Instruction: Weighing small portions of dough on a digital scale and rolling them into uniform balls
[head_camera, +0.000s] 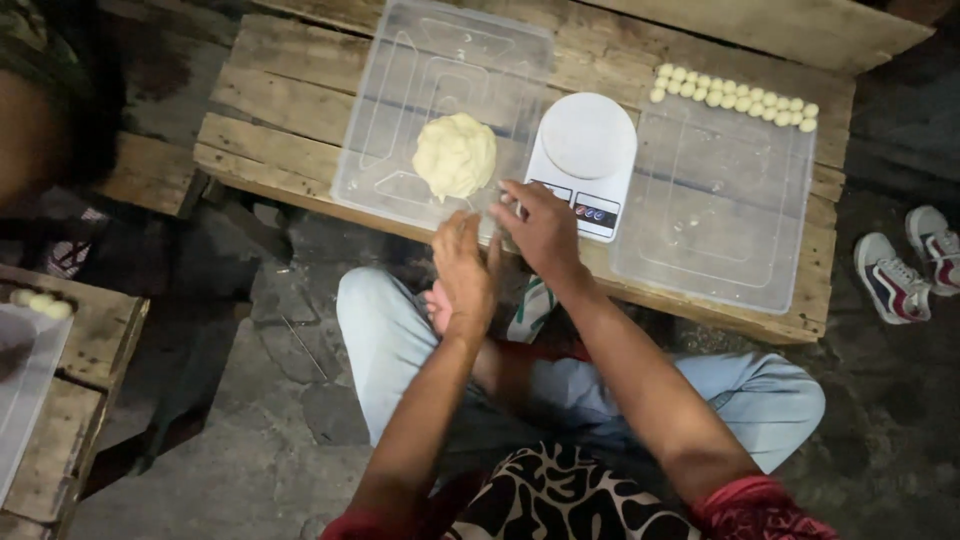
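Head view: both hands meet palm to palm at the near edge of the wooden surface (270, 110). Left hand (465, 275) stands edge-up, fingers straight and loosely spread; right hand (545, 230) lies over them, fingers extended. Whether anything sits between the palms cannot be told. Just beyond the fingertips lies a dough lump (455, 155) on a clear tray (390, 90); a white scale (585, 160) stands just right of them.

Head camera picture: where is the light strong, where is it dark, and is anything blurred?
Head view: light falls brightly on the dough, the scale and the plastic trays; the corners and floor sink into darkness; the left hand looks slightly smeared, the right hand sharper.
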